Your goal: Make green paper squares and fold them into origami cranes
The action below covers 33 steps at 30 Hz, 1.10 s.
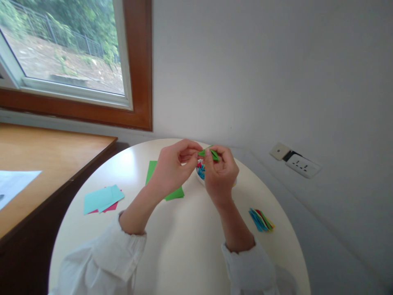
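Observation:
Above the round white table (190, 254), a small folded piece of green paper (215, 155) is held up between my two hands. My right hand (221, 174) grips it with the thumb on its near face. At its left tip, the fingers of my left hand (175, 164) are pinched together. Partly hidden behind my hands stands a white bowl (199, 179) with small blue and red paper pieces in it. Beneath my left wrist lie green paper sheets (175, 194), partly covered by the arm.
Light blue sheets (102, 198) overlap pink paper (111, 207) on the table's left. Colourful narrow paper strips (260, 220) lie at the right. A wooden desk (61, 143) adjoins on the left; a wall with a socket (303, 164) stands behind.

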### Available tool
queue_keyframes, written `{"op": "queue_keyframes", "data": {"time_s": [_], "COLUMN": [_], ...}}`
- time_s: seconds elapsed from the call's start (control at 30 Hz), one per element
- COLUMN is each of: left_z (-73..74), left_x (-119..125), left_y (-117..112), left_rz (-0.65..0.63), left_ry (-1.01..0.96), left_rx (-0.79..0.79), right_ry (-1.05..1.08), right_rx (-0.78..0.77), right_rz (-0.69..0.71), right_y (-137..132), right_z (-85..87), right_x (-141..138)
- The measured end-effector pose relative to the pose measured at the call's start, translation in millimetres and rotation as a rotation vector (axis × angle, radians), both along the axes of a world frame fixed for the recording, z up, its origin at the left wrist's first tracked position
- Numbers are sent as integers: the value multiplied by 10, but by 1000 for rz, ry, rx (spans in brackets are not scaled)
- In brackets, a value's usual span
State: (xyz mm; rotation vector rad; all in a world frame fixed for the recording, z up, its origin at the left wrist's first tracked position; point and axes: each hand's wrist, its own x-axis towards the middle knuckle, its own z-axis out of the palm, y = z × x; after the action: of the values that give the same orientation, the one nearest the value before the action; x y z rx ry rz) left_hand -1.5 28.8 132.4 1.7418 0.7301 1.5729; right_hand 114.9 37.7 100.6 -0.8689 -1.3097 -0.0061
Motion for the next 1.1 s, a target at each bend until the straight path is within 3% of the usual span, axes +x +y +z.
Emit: {"op": "queue_keyframes", "data": {"time_s": [0.43,1.1], "left_z": [-5,-3], "left_x": [7,-10], "left_y": [43,58], "left_rz": [-6,38], "left_ry": [-69,34], "left_rx": [-50,0], "right_ry": [-3,13], "right_rx": [-22,-41], "right_rz": [3,100], "right_y": [-16,10], "right_z": [-12,-15], "right_x": [-37,-37]}}
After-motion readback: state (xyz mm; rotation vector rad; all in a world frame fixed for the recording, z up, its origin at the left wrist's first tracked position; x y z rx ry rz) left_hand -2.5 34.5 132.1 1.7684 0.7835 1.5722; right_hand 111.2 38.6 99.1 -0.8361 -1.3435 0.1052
